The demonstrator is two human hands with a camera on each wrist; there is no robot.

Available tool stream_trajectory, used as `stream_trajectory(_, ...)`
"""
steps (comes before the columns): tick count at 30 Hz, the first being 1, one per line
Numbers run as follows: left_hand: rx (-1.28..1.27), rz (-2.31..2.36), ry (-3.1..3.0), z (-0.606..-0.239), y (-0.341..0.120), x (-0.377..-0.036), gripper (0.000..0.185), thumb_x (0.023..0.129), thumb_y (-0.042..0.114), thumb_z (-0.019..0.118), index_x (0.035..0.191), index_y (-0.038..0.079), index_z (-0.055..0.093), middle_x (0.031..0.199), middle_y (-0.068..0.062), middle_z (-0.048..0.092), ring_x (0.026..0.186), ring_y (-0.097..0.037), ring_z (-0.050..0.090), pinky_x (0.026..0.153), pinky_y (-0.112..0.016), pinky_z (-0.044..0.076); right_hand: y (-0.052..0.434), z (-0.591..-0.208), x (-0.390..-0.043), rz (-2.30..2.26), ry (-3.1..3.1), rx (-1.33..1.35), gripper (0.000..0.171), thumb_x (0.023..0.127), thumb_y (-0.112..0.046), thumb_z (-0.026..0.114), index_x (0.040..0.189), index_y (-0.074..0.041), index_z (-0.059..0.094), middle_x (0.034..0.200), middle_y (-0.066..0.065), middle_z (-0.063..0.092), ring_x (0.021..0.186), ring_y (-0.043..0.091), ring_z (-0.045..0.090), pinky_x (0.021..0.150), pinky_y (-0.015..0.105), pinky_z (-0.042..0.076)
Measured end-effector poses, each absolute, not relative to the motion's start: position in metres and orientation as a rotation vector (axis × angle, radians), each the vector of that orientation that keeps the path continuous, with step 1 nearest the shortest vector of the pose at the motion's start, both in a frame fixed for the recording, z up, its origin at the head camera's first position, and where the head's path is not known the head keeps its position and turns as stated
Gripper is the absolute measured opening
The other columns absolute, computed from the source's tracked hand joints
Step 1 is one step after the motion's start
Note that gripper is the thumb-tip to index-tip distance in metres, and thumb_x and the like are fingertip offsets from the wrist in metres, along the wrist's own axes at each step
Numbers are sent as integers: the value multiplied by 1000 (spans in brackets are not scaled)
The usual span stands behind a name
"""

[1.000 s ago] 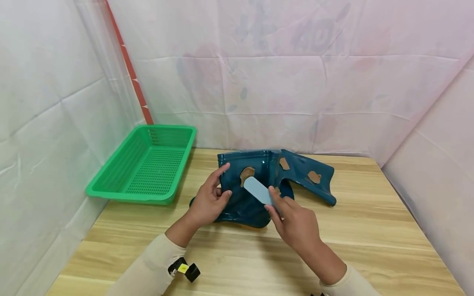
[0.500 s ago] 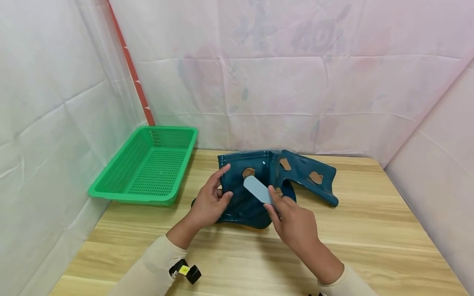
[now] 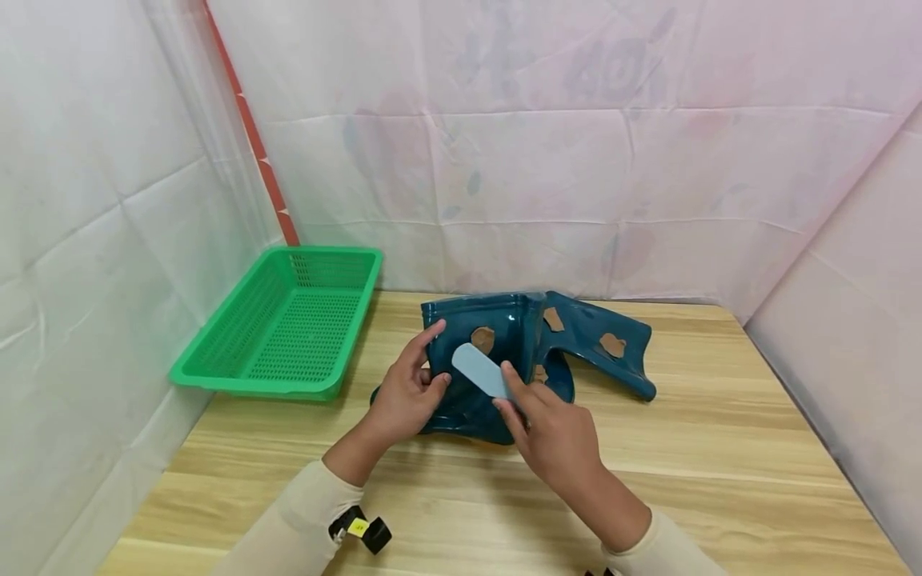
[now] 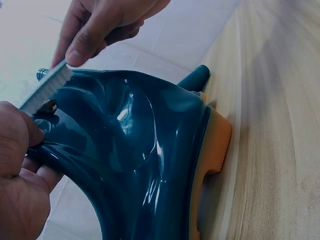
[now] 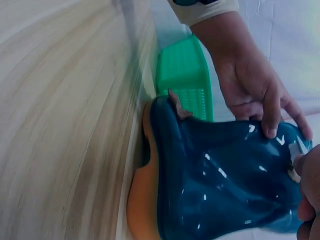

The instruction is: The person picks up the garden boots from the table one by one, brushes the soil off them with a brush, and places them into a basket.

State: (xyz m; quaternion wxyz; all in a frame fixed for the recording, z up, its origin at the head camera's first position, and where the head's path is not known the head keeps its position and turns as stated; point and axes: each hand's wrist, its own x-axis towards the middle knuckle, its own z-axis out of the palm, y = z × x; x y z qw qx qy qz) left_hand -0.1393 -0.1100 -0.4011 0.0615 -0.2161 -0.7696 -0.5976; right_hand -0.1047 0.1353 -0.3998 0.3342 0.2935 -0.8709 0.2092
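A glossy teal rain boot (image 3: 461, 412) with an orange sole (image 5: 142, 207) stands upright on the table. My left hand (image 3: 406, 392) grips its shaft near the top, thumb on the near side and index finger along the edge. In my right hand (image 3: 558, 440) is a scrub brush (image 3: 479, 370), pale blue on the back with white bristles (image 4: 47, 90) facing the boot. The brush lies across the shaft, just below a brown patch (image 3: 483, 340). Another brown patch (image 5: 179, 105) sticks out near the toe in the right wrist view.
A second teal boot (image 3: 579, 324) with brown patches (image 3: 612, 346) lies on its side behind and to the right. A green perforated basket (image 3: 327, 384) stands at the left of the wooden table (image 3: 720, 456). White sheets (image 3: 540, 184) hang around the table.
My right hand has moved the brush left over the shaft, off the brown patch, which now shows whole. My left hand keeps its grip on the boot.
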Motion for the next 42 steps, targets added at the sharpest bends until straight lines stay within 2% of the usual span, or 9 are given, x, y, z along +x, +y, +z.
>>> stream_trajectory(5, -661, -1832, -2327, -402, -108, -138, 78, 100, -5, 60, 162, 30, 29, 149, -14, 49, 48, -14, 39, 49, -26, 38, 148, -402, -105, 562, -2330, 689, 52, 93, -25, 77, 139, -5, 64, 86, 10, 71, 48, 9, 47, 40, 19, 28)
stream_trajectory(9, -644, -1841, -2332, -401, -108, -139, 78, 100, -4, 59, 162, 34, 29, 147, -12, 51, 50, -15, 42, 50, -26, 40, 155, -402, -105, 622, -2300, 681, 51, 104, -41, 61, 140, -4, 63, 79, 10, 68, 48, 4, 39, 40, 19, 27)
stream_trajectory(12, -619, -1845, -2334, -401, -108, -139, 79, 100, -4, 60, 160, 38, 30, 143, -11, 54, 52, -15, 45, 51, -26, 41, 155, -397, -107, 672, -2259, 679, 56, 106, -46, 51, 141, -4, 62, 77, 11, 66, 50, 4, 36, 41, 20, 27)
stream_trajectory(15, -604, -1846, -2337, -401, -109, -139, 80, 100, -4, 60, 160, 40, 31, 142, -10, 56, 54, -16, 48, 52, -26, 43, 151, -391, -110, 681, -2239, 658, 52, 101, -33, 67, 144, -5, 60, 79, 14, 67, 51, 7, 37, 42, 22, 26)
stream_trajectory(18, -605, -1849, -2332, -402, -109, -138, 80, 99, -5, 60, 160, 37, 31, 140, -13, 57, 54, -16, 48, 52, -26, 43, 149, -386, -112, 664, -2255, 630, 61, 89, -18, 81, 144, -6, 59, 79, 12, 66, 52, 7, 35, 42, 23, 24)
stream_trajectory(24, -622, -1857, -2329, -401, -108, -139, 79, 99, -5, 60, 161, 34, 31, 134, -15, 59, 55, -17, 51, 53, -27, 45, 151, -386, -110, 650, -2313, 560, 64, 84, -14, 85, 142, -8, 62, 76, 9, 63, 52, 4, 28, 42, 23, 23)
stream_trajectory(33, -602, -1833, -2337, -398, -108, -141, 78, 99, -4, 61, 160, 34, 32, 133, -13, 60, 53, -16, 47, 52, -26, 42, 155, -391, -106, 658, -2333, 542, 62, 84, -14, 85, 141, -7, 63, 74, 9, 64, 52, 5, 31, 42, 23, 25)
stream_trajectory(39, -646, -1786, -2320, -393, -109, -143, 73, 99, -4, 62, 160, 28, 36, 122, -14, 63, 51, -15, 43, 51, -26, 41, 157, -393, -106, 658, -2286, 557, 64, 81, -11, 87, 140, -6, 64, 74, 9, 65, 52, 7, 38, 42, 22, 25)
stream_trajectory(42, -609, -1767, -2320, -391, -110, -144, 73, 99, -3, 63, 159, 30, 38, 120, -11, 63, 51, -14, 40, 50, -26, 38, 158, -394, -106, 658, -2276, 561, 65, 80, -10, 88, 140, -5, 64, 77, 11, 66, 53, 9, 41, 42, 22, 26)
